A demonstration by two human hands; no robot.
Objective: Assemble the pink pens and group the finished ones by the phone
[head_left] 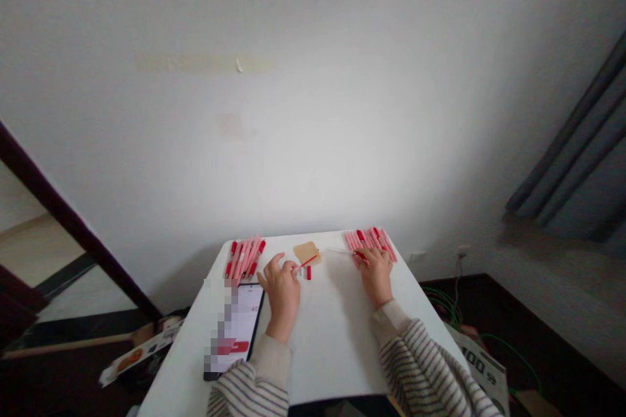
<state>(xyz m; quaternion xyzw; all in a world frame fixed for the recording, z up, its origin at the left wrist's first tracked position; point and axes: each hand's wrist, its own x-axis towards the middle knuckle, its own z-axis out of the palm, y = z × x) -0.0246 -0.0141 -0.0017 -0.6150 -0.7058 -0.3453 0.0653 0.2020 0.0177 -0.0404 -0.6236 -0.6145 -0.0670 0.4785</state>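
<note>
My left hand [282,283] is over the middle-left of the white table [327,352], thumb and forefinger pinched on a thin red pen refill [308,263] that points up to the right. Just beyond lie a tan pad [306,252] and a small red pen cap [309,273]. My right hand [375,272] is closed on a clear pen barrel [341,251] with a red end, its tip pointing left. Behind that hand spreads a row of pink pens [353,240]. A second bunch of pink and red pens [246,257] lies at the far left corner.
A phone [257,313] with a lit screen lies on the left side of the table, partly under my left sleeve. The table's far edge is close to a white wall [313,111]. Green cables [443,303] and printed boxes [484,365] are on the floor at right.
</note>
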